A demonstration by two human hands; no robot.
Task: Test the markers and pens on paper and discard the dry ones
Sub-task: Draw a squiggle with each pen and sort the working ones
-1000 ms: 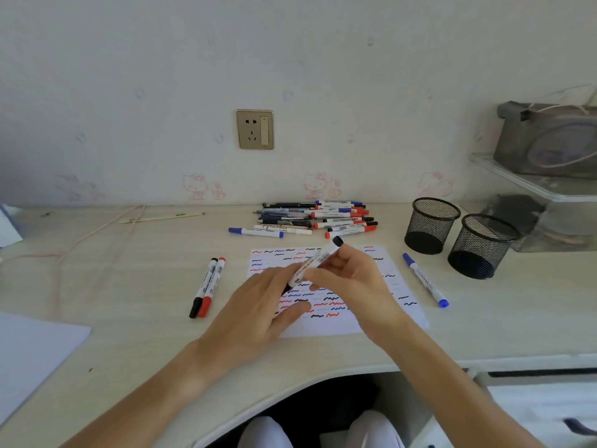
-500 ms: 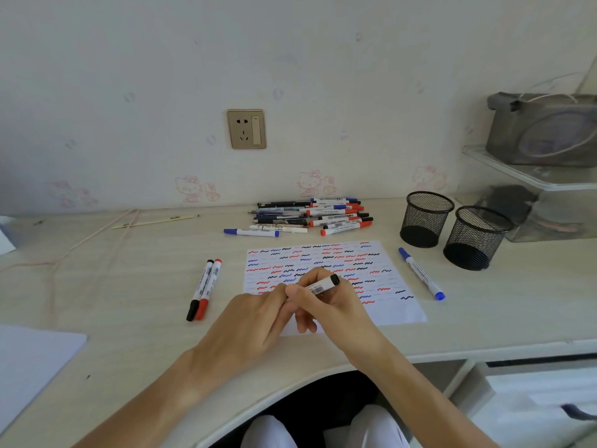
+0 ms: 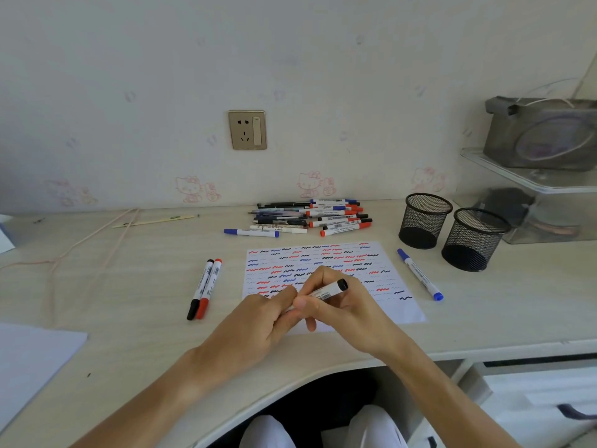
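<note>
Both hands meet over the near part of the test paper (image 3: 381, 273), a white sheet covered in red, blue and black squiggles. My right hand (image 3: 342, 305) grips the white barrel of a black marker (image 3: 329, 290), whose black end points up and right. My left hand (image 3: 261, 321) pinches the marker's lower left end; that end is hidden by the fingers. A pile of markers and pens (image 3: 310, 216) lies beyond the paper by the wall.
Two black mesh pen cups (image 3: 424, 221) (image 3: 475, 239) stand at the right. A blue marker (image 3: 420, 274) lies right of the paper, another blue marker (image 3: 252, 232) before the pile, a black and a red marker (image 3: 205, 287) to the left. White sheet (image 3: 29, 360) at the near left.
The hands have drawn the black marker down and toward me, from above the paper's middle to its near part. The marker's tilt has flattened. Both hands still grip it.
</note>
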